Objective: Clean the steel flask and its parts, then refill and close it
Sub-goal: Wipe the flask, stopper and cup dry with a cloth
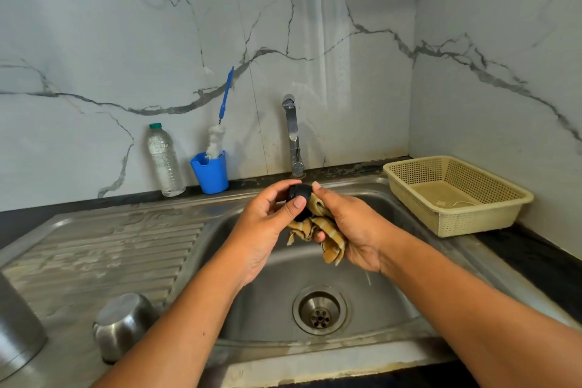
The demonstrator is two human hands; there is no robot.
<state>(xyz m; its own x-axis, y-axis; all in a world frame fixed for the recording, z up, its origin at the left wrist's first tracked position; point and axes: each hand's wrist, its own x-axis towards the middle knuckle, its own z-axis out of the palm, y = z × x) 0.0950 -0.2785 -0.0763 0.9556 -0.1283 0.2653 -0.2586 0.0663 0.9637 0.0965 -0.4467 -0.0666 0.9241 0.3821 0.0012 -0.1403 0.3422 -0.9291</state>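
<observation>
1. We are looking down into the steel sink (277, 268); both hands are working over its basin, presumably so drips are falling into the drain.
2. At the lower left edge a steel body (15, 331) is standing on the draining board. We are taking it for the flask, set aside and well apart from the hands.
3. An upturned steel cup (124, 323) is resting beside it, probably draining.
4. The right hand (352, 230) is clutching a bunched striped cloth (324, 230) and pressing it against the cap's right side.
5. The left hand (267, 224) is gripping the black cap (300, 198), thumb in front and fingers curled over the top, steadying it for wiping. The cap is sitting between both hands, just below the tap (293, 135).
</observation>
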